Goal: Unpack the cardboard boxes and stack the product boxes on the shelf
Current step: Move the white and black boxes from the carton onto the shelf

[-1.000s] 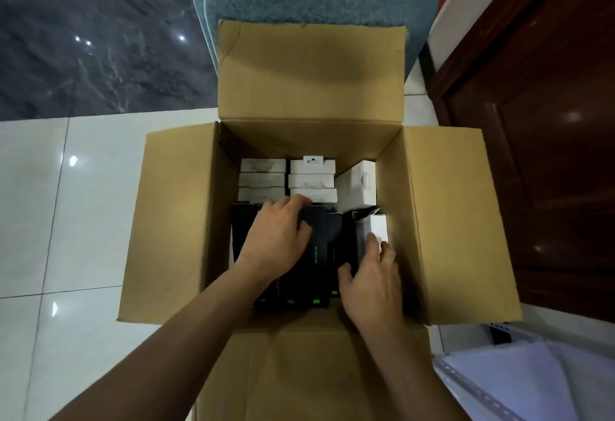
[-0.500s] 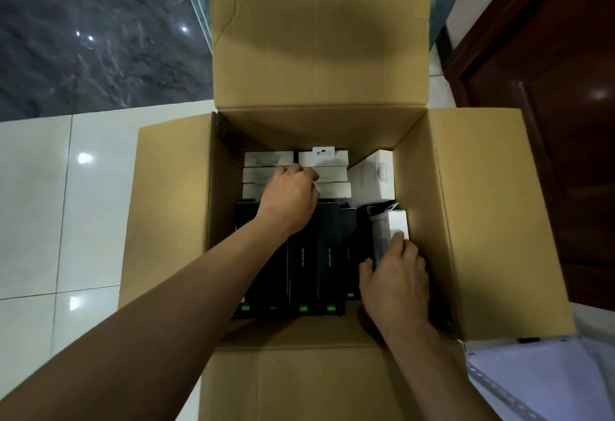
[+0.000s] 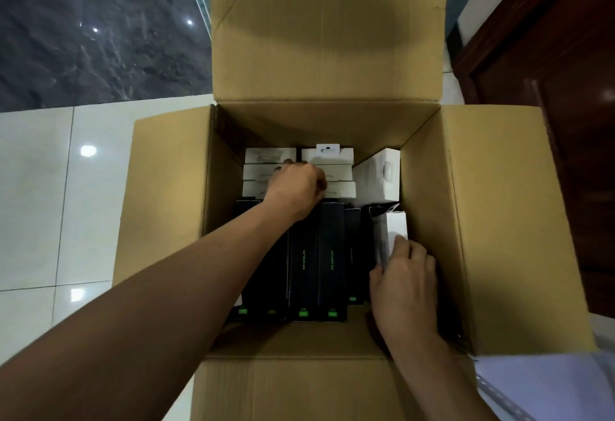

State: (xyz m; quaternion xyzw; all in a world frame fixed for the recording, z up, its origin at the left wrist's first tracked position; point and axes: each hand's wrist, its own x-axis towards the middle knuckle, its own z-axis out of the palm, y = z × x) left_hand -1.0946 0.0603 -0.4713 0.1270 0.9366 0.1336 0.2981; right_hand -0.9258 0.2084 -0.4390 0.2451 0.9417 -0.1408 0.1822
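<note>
The carton [image 3: 492, 221] sits open on the floor, black boxes [image 3: 316, 261] packed upright at 6 o'clock inside it with green lettering down their tops (too small to read) and green tabs at their near ends. White boxes [image 3: 332, 172] lie stacked at 12 o'clock, where the left hand [image 3: 296, 187] curls its fingers onto them. At 3 o'clock the right hand [image 3: 404, 282] pinches a grey-white box [image 3: 394, 227] against the wall.
</note>
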